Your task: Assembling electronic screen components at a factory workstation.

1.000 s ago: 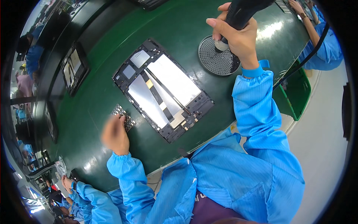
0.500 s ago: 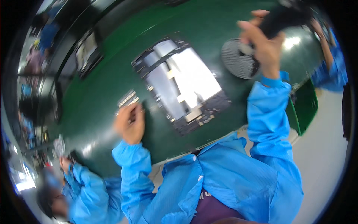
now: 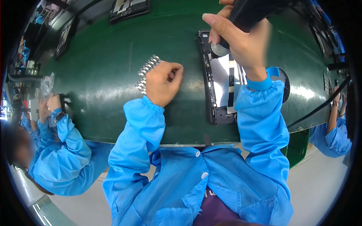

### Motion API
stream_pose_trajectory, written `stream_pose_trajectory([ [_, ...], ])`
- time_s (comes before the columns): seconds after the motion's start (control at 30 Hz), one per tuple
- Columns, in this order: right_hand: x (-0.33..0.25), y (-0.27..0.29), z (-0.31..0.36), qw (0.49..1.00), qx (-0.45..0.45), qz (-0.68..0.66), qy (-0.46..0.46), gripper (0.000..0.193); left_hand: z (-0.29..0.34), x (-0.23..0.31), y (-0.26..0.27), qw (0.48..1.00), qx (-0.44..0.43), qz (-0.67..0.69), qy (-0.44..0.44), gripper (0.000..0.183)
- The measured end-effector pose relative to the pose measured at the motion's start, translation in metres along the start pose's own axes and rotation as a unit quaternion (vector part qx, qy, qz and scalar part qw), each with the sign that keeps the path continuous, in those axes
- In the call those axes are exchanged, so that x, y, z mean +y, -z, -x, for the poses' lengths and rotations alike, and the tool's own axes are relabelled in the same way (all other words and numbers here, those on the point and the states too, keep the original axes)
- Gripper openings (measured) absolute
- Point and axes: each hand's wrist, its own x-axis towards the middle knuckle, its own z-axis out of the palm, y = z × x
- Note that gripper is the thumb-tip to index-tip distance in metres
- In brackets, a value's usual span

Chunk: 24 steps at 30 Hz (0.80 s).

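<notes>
Screwdriver held over an open device frame, screws under the other hand

Screwdriver (image 3: pixel 249 15), a thick black power tool, stands gripped in the right hand (image 3: pixel 241 41), fingers (image 3: pixel 217 24) wrapped tight around its barrel. Its tip points down at the upper left part of the open device frame (image 3: pixel 220 79), a dark rectangular chassis with silvery panels that lies on the green desk (image 3: pixel 98 86). The left hand (image 3: pixel 163 83) rests on the desk to the left of the frame, curled into a loose fist; whether it pinches anything cannot be told. Just beside its knuckles lies a strip of small silver screws (image 3: pixel 147 71). A round black perforated pad (image 3: pixel 282 81) peeks out behind the right sleeve. At the far left another person's hands (image 3: pixel 51 105) work beside a clear bag (image 3: pixel 46 84).
</notes>
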Motion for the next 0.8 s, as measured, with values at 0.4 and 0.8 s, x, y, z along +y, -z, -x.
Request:
stream_pose_trajectory([
  [0.4, -0.011, -0.018, 0.009, 0.965, 0.108, 0.099, -0.219, 0.028, -0.001, -0.017, 0.01, 0.979, 0.041, 0.131, 0.151, 0.01],
  [0.8, -0.025, -0.037, 0.009, 0.867, 0.167, 0.251, -0.396, 0.027, -0.004, -0.018, 0.011, 0.994, 0.05, 0.083, 0.058, 0.021],
])
